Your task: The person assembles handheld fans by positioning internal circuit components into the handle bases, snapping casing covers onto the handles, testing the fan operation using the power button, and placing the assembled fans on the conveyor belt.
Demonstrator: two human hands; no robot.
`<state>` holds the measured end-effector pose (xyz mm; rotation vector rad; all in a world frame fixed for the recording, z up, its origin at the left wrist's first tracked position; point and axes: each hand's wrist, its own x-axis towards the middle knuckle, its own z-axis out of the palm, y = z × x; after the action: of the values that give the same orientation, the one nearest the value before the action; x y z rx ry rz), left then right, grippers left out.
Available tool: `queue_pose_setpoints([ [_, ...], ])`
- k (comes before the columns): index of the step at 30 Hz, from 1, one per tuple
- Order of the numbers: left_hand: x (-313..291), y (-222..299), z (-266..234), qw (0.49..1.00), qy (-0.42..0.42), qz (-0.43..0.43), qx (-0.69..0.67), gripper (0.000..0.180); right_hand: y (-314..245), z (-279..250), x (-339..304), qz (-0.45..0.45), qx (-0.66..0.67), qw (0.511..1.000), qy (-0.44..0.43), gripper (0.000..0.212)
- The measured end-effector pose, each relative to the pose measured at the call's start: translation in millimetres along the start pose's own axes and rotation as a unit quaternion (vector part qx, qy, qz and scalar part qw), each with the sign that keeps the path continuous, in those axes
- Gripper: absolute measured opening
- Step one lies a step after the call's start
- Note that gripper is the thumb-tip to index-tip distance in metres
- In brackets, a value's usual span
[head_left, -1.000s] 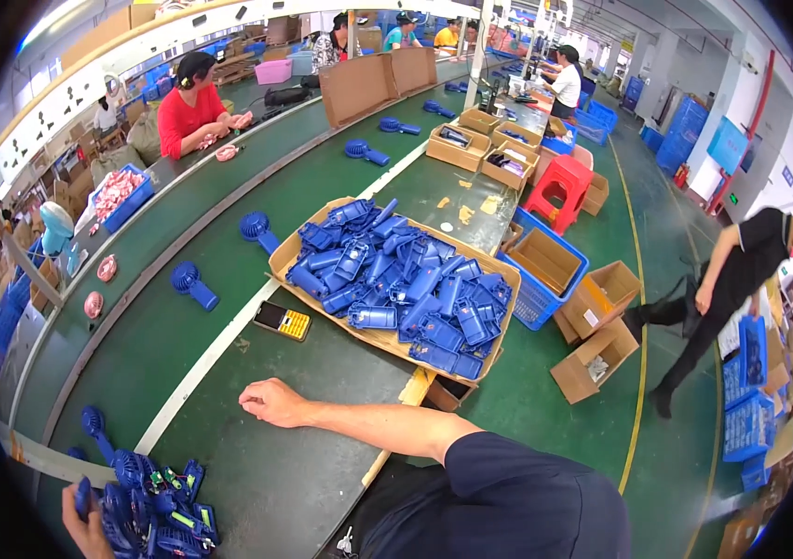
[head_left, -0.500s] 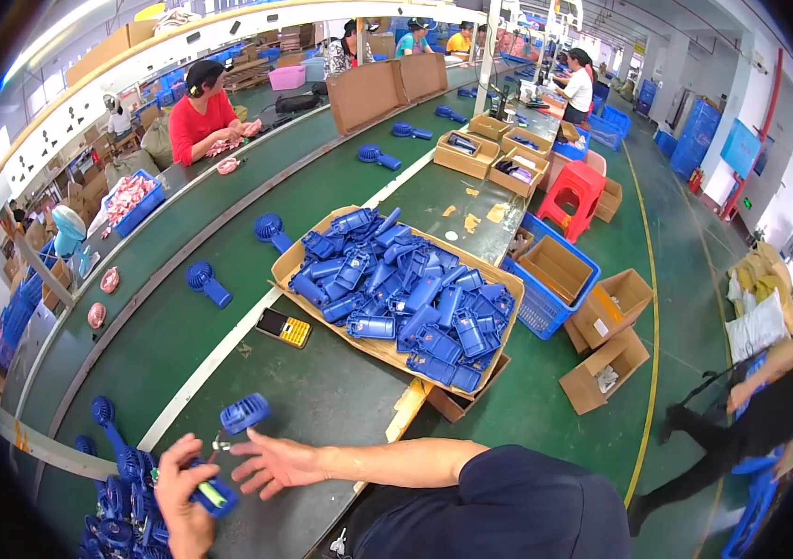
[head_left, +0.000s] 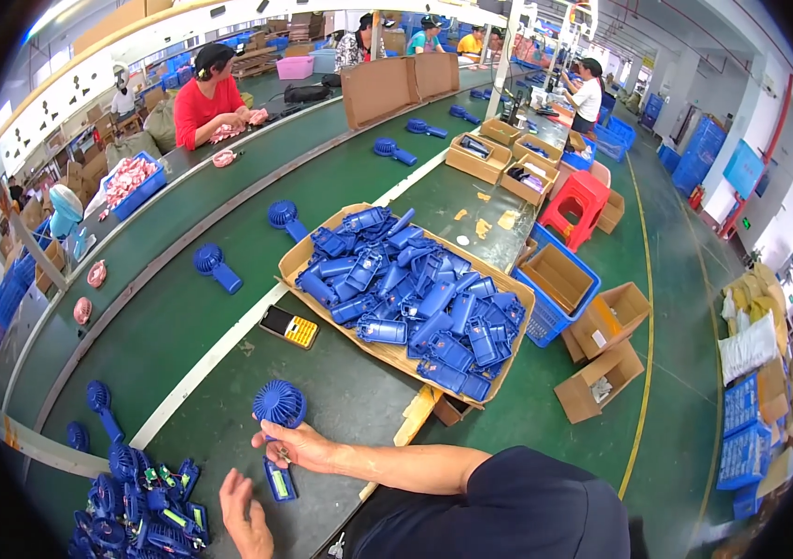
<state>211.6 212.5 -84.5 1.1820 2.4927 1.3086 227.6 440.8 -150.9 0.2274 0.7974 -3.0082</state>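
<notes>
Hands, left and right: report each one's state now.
Left hand: open, nothing visible in it.
Right hand: closed, holding a round blue fan head.

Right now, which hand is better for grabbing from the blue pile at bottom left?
Probably the left hand: it looks empty and is nearer the pile of blue fan parts, while the right hand holds a round blue fan head.

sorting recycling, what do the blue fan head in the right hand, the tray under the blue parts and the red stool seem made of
Fan head: probably hard moulded plastic with a slight sheen, given its even blue and thin ribs. Tray: looks like matte brown cardboard, with thin, uneven walls. Red stool: likely smooth moulded plastic, uniformly coloured.
</notes>
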Motion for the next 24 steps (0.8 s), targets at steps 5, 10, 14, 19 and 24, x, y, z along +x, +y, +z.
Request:
queue_pose_setpoints([
  [5, 1, -1, 59, 0.990, 0.061, -0.122, -0.033, 0.053, 6, 9, -2, -0.056, -0.185, 0.980, -0.039, 0.033],
  [10, 11, -7, 81, 0.995, -0.009, -0.091, 0.032, 0.063, -4, 17, -15, -0.056, -0.273, 0.959, -0.062, 0.051],
  [14, 25, 34, 57, 0.987, -0.031, -0.142, 0.062, 0.047, -25, 40, -26, -0.133, -0.268, 0.952, -0.068, 0.074],
  [19, 25, 5, 62, 0.851, -0.008, -0.340, -0.399, 0.020, -43, 46, -42, -0.199, -0.362, 0.909, -0.056, 0.104],
  [24, 22, 19, 63, 0.765, 0.063, -0.301, -0.566, 0.026, -61, 53, -63, -0.094, -0.317, 0.940, -0.084, 0.110],
])
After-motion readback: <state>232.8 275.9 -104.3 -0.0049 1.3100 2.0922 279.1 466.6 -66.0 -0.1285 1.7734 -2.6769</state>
